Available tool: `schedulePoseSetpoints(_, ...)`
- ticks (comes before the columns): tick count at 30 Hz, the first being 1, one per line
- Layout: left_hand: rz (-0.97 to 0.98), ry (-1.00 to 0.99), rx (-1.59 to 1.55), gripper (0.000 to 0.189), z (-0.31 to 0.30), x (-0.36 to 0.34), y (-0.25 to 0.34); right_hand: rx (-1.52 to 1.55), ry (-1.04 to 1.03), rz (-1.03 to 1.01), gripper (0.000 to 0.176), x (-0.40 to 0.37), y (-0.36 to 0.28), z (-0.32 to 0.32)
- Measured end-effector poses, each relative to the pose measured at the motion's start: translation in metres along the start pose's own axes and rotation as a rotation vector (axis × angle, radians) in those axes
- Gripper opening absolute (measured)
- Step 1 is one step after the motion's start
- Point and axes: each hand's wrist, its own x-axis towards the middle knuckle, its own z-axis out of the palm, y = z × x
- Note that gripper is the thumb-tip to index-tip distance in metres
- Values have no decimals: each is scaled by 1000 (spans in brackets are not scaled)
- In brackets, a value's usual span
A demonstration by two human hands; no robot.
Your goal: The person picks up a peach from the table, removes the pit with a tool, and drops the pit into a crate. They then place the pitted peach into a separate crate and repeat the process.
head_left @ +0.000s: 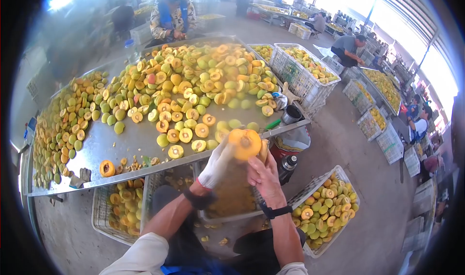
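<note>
My left hand [215, 166], in a white glove, is closed on a halved orange fruit [244, 144] whose cut face with its round centre shows. Bare and close beside it, my right hand [265, 178] has its fingers bent around something at the fruit's right side, too small to make out. Both hands are just past the near edge of a metal table [121, 139]. Behind them a large heap of halved yellow-green fruit [184, 81] lies on the table.
Crates of fruit [324, 207] [118, 212] stand below the table; another stack [302, 76] stands at its right end. A metal cup [292, 114], a green-handled tool [273, 124] and a thermos [288, 164] are near the right corner. A person [172, 20] sits opposite.
</note>
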Motion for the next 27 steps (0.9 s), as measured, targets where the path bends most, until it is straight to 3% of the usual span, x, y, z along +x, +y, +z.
schedulePoseSetpoints(5,-20,294,-549,62,10,2,-13,-486,67,-56,51,7,9,22)
schedulePoseSetpoints(7,-65,340,-648,60,6,2,-9,-897,83,-577,48,19,23,19)
schedulePoseSetpoints(9,-134,424,-667,59,5,4,-7,-1116,133,-801,42,19,33,14)
schedulePoseSetpoints(11,-138,465,-608,58,0,7,-10,-1161,220,-712,34,7,25,21)
schedulePoseSetpoints(17,-39,511,-311,59,-5,13,-13,-1409,141,-440,22,1,25,9)
schedulePoseSetpoints(27,3,432,-248,53,0,9,-12,-1372,143,-421,25,1,30,14)
